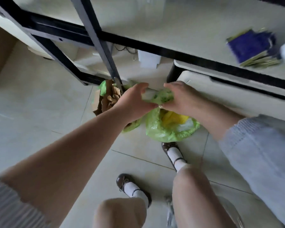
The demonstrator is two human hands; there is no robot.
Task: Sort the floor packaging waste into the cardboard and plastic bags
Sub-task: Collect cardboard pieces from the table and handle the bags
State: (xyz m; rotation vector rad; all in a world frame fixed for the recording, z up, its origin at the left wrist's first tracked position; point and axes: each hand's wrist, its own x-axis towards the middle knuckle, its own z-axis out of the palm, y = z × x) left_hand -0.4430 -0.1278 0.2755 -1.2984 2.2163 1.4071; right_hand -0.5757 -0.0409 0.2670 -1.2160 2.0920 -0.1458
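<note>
Pinching thin green plastic bag (pixel 164 129) with both hands: left hand (pixel 135 102) and right hand (pixel 183 99) fingers gripping its mouth; we should spread it wide before loading the white plastic wrap (pixel 149 94).

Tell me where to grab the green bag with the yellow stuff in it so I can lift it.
Take the green plastic bag by its gathered top, coming from above. Both hands already bunch the film there, and the yellow and white contents sag below.

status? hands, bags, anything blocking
Left hand and right hand both grip the crumpled green plastic bag top. Yellow and white plastic inside. Second green bag of brown cardboard scraps behind left hand. Black desk leg close.
</note>
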